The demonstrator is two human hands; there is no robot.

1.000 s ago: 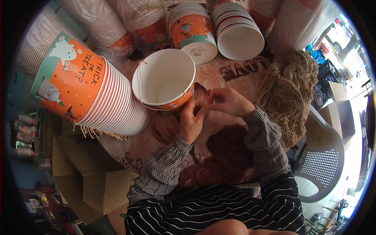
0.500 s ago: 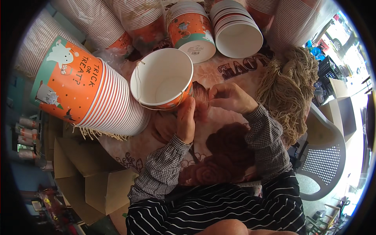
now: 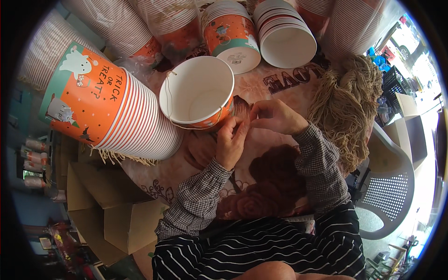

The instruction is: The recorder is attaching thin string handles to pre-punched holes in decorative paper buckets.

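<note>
A paper bucket (image 3: pixel 198 88), white inside and orange outside, stands tilted on the table with its open mouth toward me. A thin tan string (image 3: pixel 169 100) passes through its rim at the left and at the right, hanging loose along the near edge. Beside the bucket's right side, my left hand (image 3: pixel 231 142) pinches thumb and fingers together on what looks like the string's end. My right hand (image 3: pixel 280 117) has its fingertips pinched against the left ones at the same spot. The string between them is mostly hidden by the fingers.
A long nested stack of orange buckets (image 3: pixel 86 95) lies at the left. Further stacked buckets (image 3: pixel 287 44) line the back, some in clear plastic. A heap of tan strings (image 3: pixel 347 107) lies at the right. An open cardboard box (image 3: pixel 126 224) and a plastic chair (image 3: pixel 389 186) flank the table.
My left hand has moved right and slightly up, off the bucket's front, until its fingertips meet the right hand's. The bucket stays in place; the whole view has shifted slightly.
</note>
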